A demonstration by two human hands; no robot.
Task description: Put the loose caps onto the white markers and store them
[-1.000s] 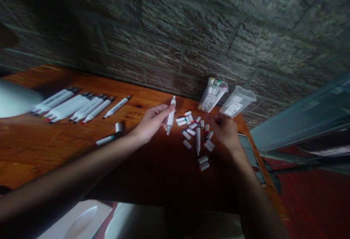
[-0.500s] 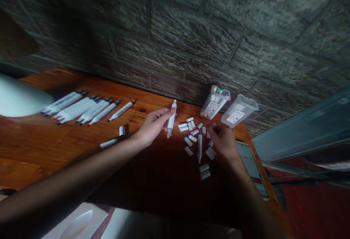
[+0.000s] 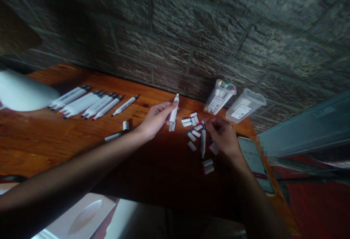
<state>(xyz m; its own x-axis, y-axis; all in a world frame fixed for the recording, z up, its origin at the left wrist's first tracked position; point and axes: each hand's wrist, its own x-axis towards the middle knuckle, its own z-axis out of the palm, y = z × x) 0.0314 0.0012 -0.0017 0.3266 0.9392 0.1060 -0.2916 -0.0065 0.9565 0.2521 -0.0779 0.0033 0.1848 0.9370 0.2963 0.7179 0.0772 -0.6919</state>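
Note:
My left hand point(image 3: 154, 118) pinches a white marker point(image 3: 174, 112) and holds it upright over the wooden table point(image 3: 41, 144). My right hand point(image 3: 224, 135) is curled, fingertips down, among several loose marker caps point(image 3: 191, 134) with coloured ends. What its fingers grip is too small to make out. An uncapped marker point(image 3: 203, 142) lies just left of that hand. Two more caps point(image 3: 207, 166) sit nearer me.
A row of several capped markers point(image 3: 84, 105) lies at the table's left. One marker and a cap point(image 3: 117, 133) lie apart. Two clear plastic boxes point(image 3: 232, 102) lean on the brick wall. A phone point(image 3: 255, 162) rests at the right edge. A white rounded object point(image 3: 22, 93) sits far left.
The view has shifted slightly. My right hand has drawn its fingers in over the caps. My left hand keeps the white marker upright in much the same place.

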